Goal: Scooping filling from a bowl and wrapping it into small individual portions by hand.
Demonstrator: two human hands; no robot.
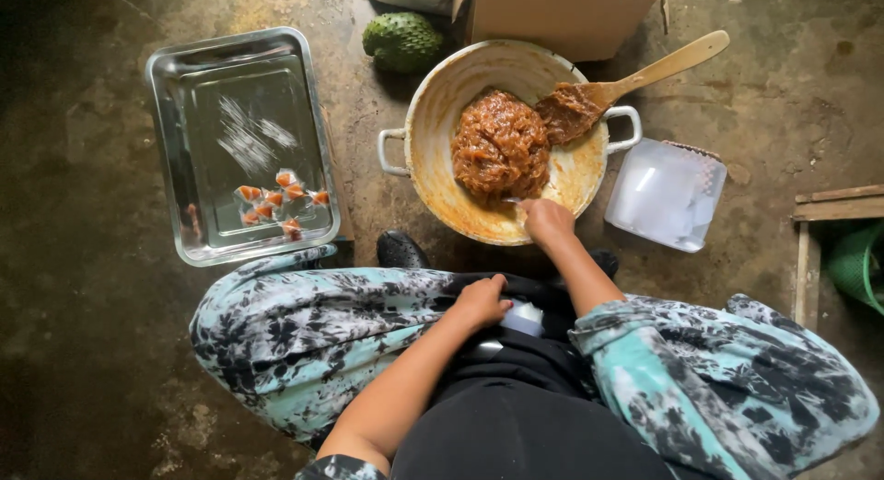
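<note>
Right hand (547, 220) pinches a small utensil at the one pan (433, 158) of brown paste (500, 147); left hand (481, 301) clasps a clear wrapper (525, 316) in the lap; about eight wrapped pieces (276, 202) lie in one steel tray (170, 139) left of it; stained concrete floor (83, 305)

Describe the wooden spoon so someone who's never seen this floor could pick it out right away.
Find the wide cream two-handled pan in the middle of the floor, holding a brown sticky mound. The wooden spoon leans on its upper right rim, handle pointing toward the cardboard box. It is the only wooden tool, its bowl caked with brown paste.
</note>
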